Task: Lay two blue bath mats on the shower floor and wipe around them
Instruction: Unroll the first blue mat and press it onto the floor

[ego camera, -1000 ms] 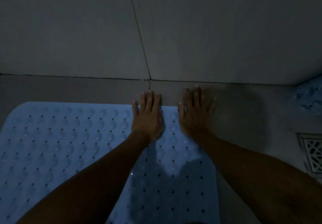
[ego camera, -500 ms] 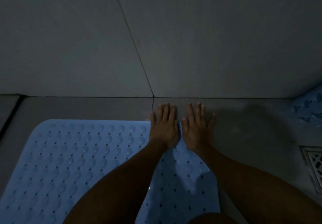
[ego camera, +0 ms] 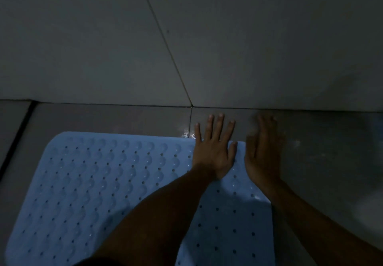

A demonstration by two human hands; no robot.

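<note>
A light blue bath mat [ego camera: 87,187] with bumps and small holes lies flat on the dim grey shower floor [ego camera: 103,118]. My left hand [ego camera: 214,151] rests palm down on the mat's far right corner, fingers spread and reaching past its edge onto the floor. My right hand [ego camera: 262,153] lies flat beside it at the mat's right edge, partly on the bare floor, slightly blurred. Neither hand holds anything. A second mat is out of view.
The grey tiled wall [ego camera: 248,37] rises just beyond my fingertips, with a grout line running diagonally. A wet glint [ego camera: 187,134] shows on the floor by the mat's far edge. A dark line [ego camera: 18,137] marks the floor's left side.
The view has swung left, so the second mat and the floor drain at the right have left the frame. My hands have spread slightly apart, the right one sliding toward the mat's right edge.
</note>
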